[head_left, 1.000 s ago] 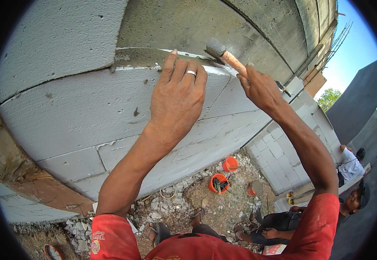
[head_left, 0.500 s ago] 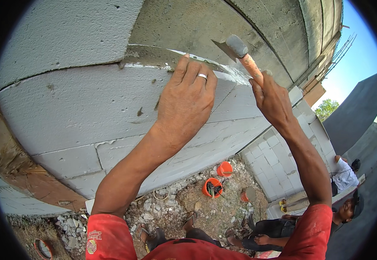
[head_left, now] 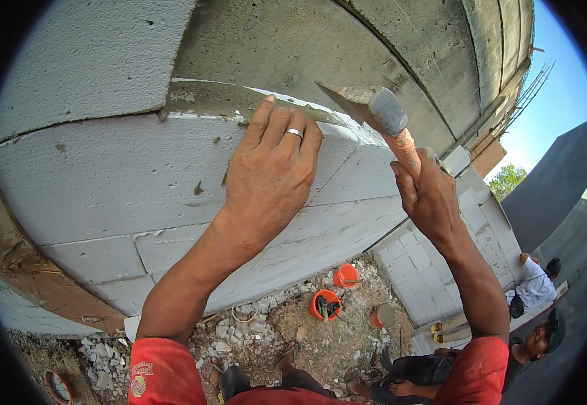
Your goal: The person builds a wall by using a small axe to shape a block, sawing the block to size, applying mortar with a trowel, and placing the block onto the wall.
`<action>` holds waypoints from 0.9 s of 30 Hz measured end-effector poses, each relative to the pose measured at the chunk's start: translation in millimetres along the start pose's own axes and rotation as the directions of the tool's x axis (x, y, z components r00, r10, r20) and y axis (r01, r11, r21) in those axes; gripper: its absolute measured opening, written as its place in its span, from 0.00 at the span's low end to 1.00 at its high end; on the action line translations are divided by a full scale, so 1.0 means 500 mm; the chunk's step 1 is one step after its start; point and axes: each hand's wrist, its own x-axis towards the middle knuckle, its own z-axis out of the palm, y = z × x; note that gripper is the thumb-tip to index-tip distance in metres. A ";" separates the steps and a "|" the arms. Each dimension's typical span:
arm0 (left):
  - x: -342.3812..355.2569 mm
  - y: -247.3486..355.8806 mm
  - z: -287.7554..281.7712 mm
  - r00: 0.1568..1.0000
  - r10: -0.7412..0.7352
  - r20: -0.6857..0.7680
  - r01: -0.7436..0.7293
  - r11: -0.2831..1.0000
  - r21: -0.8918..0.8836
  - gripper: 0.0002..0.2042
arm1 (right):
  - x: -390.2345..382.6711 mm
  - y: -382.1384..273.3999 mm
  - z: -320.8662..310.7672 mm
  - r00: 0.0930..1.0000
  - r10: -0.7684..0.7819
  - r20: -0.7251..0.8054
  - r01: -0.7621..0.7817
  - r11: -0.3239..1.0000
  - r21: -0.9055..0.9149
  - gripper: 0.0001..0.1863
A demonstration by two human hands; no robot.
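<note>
The hatchet (head_left: 386, 113), clamped in the right hand (head_left: 430, 194), projects beyond the grip near the block wall (head_left: 118, 175), which the unclenched left hand (head_left: 274, 165) touches.

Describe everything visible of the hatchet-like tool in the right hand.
The hatchet-like tool has a grey, metal-looking head: a blunt, rounded face and a thin, flared blade pointing to the picture's upper left. Its orange-brown handle is gripped by the right hand, which hides the lower part. It slants near the block wall; whether the blade touches anything is unclear.
</note>
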 end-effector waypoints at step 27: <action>0.007 0.009 0.009 0.999 0.029 0.046 -0.030 0.999 0.014 0.13 | -0.060 0.088 -0.007 0.978 0.179 0.107 -0.171 0.982 -0.083 0.17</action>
